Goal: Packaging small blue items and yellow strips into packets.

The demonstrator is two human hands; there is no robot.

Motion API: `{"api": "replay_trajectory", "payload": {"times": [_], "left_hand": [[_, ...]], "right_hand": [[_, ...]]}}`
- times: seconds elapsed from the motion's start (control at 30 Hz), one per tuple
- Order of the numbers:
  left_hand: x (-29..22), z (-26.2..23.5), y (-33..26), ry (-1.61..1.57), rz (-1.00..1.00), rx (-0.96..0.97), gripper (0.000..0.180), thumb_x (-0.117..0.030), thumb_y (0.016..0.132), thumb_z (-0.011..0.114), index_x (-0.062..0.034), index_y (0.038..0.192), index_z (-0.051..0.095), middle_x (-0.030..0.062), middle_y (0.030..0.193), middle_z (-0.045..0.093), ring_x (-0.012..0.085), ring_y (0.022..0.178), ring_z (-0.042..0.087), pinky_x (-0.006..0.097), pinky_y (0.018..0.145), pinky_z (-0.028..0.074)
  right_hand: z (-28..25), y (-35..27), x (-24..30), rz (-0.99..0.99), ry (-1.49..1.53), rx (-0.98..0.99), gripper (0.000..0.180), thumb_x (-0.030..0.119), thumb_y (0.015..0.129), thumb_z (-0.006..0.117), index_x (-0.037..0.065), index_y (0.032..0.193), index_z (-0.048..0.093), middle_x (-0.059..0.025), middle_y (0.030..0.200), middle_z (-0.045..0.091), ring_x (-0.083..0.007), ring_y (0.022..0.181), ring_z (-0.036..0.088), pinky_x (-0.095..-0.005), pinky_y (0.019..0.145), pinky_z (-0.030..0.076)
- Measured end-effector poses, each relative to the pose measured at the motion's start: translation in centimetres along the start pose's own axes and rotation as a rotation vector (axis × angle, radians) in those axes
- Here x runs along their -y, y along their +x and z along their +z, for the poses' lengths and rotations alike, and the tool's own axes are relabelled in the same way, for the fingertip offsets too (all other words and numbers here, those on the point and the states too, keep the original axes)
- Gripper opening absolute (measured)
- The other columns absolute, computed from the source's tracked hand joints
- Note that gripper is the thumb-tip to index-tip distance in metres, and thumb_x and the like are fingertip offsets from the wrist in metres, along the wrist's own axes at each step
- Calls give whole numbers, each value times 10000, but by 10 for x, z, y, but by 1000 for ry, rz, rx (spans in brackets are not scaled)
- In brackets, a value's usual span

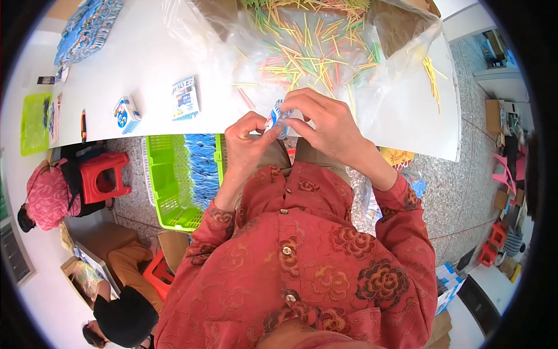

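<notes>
We are looking straight down at both hands working over the near edge of the white table. The left hand pinches one end of a small blue-and-white packet, thumb and fingers closed tight on it, and the right hand curls over the other end, fingers bent and closed on the same packet. It sits between the two hands, right above the table edge and just in front of the heap of coloured sticks lying in a clear plastic bag.

Here is the worry as we see it: the packet hangs over the edge, not over the tabletop, so a loose pinch could send it down onto the lap or the floor. We judge the grip small and fingertip-only, so a tug from one side may tear the thin wrapper or spill whatever is inside; we cannot tell if it is open.

A few yellow sticks lie loose to the right near the far table corner, and a careless sleeve could brush them off. The green basket of blue packets stands below, left of the knees.
</notes>
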State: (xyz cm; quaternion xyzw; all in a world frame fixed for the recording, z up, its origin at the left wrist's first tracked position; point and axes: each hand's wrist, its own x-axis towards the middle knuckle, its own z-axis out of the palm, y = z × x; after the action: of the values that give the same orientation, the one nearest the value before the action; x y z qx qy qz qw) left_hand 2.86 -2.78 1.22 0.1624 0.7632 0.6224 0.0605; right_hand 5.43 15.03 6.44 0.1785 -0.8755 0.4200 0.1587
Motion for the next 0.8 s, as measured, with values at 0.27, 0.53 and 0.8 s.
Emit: {"api": "replay_trajectory", "payload": {"times": [0.27,0.53,0.8], "left_hand": [[-4,2,0,17,-4,-47,140,-13,675,725,4,656,587,23,634,551,74,579,491,228,513,387],[-4,10,-4,248,220,-87,130,22,654,713,13,675,585,56,655,576,125,573,529,238,522,400],[-2,26,-7,219,246,39,142,18,614,704,0,676,578,78,650,545,188,553,523,269,489,400]], "right_hand": [[-6,-6,5,239,172,24,261,20,717,662,38,958,565,-26,830,599,-86,529,506,-229,456,394],[-6,-18,-2,372,140,105,276,41,713,662,54,959,539,-26,733,565,-110,502,484,-252,456,372],[0,-33,8,370,208,-37,248,41,740,646,49,963,539,-54,716,574,-138,588,576,-258,545,460]]}}
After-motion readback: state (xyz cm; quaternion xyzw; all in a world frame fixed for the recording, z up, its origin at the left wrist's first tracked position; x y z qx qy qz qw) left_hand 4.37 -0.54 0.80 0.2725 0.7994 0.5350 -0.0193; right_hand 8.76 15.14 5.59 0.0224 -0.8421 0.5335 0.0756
